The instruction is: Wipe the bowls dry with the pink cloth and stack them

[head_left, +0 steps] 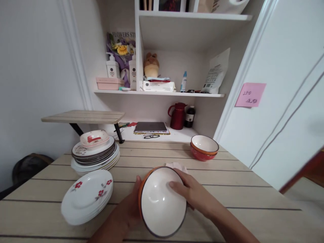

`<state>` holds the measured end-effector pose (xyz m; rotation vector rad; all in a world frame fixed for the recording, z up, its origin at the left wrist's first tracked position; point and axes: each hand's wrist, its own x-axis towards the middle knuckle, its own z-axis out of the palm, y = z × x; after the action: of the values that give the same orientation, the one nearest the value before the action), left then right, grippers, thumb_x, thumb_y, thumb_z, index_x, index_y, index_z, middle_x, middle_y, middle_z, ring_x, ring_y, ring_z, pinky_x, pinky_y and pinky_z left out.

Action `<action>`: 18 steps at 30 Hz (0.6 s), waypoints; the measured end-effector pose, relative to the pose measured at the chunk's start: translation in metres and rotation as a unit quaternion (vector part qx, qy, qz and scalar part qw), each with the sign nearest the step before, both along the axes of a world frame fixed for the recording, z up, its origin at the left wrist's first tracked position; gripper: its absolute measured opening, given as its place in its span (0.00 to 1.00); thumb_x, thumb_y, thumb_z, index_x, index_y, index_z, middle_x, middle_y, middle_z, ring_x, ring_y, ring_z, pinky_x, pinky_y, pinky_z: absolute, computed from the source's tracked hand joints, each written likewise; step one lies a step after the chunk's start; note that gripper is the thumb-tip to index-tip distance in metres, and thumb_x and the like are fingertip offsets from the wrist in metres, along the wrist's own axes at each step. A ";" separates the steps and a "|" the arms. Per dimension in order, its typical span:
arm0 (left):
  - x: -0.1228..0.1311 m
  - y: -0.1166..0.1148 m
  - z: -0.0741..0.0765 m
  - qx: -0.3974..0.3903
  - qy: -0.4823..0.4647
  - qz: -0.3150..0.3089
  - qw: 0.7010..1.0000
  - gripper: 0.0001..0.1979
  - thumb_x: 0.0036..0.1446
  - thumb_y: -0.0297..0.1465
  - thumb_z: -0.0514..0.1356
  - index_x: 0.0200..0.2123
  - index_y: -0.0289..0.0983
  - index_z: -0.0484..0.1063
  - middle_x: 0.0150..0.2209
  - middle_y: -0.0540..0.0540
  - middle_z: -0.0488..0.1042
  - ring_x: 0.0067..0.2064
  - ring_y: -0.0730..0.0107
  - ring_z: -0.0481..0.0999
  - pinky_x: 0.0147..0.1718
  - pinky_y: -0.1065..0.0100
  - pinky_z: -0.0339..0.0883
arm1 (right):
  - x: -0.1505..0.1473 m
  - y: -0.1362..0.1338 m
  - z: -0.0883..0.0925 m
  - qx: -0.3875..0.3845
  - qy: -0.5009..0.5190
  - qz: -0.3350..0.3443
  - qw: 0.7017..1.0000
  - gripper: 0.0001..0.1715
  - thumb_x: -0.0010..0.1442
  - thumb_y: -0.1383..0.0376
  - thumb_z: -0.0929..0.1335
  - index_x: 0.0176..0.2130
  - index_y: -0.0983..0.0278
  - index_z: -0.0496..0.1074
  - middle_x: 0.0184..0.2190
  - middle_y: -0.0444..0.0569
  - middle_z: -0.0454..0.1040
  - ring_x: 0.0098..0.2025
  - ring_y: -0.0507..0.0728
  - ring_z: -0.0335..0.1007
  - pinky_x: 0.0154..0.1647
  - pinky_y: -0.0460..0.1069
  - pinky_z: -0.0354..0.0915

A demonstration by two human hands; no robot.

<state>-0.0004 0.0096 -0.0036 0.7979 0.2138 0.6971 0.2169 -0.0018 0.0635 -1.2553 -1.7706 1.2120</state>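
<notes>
A bowl [162, 206] with a white inside, dark rim and orange outside is tipped toward me at the front of the table. My left hand [132, 205] cups its outer left side. On the right, my right hand [189, 190] grips the rim, thumb inside and fingers behind. Part of a pale crumpled cloth or tissue [178, 165] shows just behind the bowl; whether my fingers touch it is hidden. Left of my hands lies a stack of white plates [87, 195] with red flowers. Further back right, a white-lined bowl [204, 144] sits nested in a red one [202, 156].
Behind the flowered plates stands a taller plate stack [95, 157] topped by a small dish [94, 139]. A raised wooden stand [83, 116] overhangs the back left. Along the back are a laptop [151, 127], glasses [152, 136], a red jug [178, 116] and a dark bottle [189, 117].
</notes>
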 end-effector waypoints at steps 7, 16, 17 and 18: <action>0.007 0.002 0.010 -0.055 0.029 0.006 0.998 0.48 0.48 0.65 0.57 0.65 0.40 0.64 0.59 0.36 0.73 0.63 0.39 0.66 0.61 0.45 0.56 | -0.004 0.010 -0.010 0.013 0.055 -0.038 0.998 0.24 0.53 0.66 0.64 0.49 0.64 0.75 0.35 0.48 0.78 0.35 0.58 0.72 0.33 0.50 0.66; 0.001 0.029 0.012 0.038 0.122 0.304 0.944 0.36 0.57 0.57 0.58 0.66 0.52 0.59 0.68 0.42 0.60 0.62 0.47 0.68 0.56 0.46 0.64 | 0.029 0.042 -0.007 -0.067 0.277 -0.295 0.912 0.08 0.49 0.63 0.66 0.32 0.64 0.66 0.11 0.36 0.59 0.12 0.48 0.49 0.10 0.42 0.43; 0.000 0.030 0.011 0.057 0.144 0.317 0.936 0.36 0.56 0.57 0.60 0.64 0.49 0.63 0.65 0.40 0.64 0.60 0.47 0.70 0.54 0.48 0.66 | 0.038 0.047 -0.002 -0.062 0.276 -0.314 0.906 0.06 0.52 0.63 0.66 0.32 0.64 0.66 0.12 0.36 0.58 0.12 0.48 0.49 0.11 0.42 0.44; 0.000 0.031 0.011 0.082 0.170 0.324 0.927 0.36 0.53 0.56 0.63 0.61 0.46 0.67 0.61 0.38 0.69 0.56 0.48 0.73 0.53 0.50 0.67 | 0.048 0.053 0.003 -0.060 0.272 -0.331 0.902 0.05 0.56 0.64 0.66 0.32 0.65 0.66 0.13 0.37 0.60 0.13 0.47 0.50 0.11 0.42 0.47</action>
<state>-0.0002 0.0405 0.0071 1.0175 0.7658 1.2083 0.2650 0.0509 0.0668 -1.2706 -0.7765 1.1145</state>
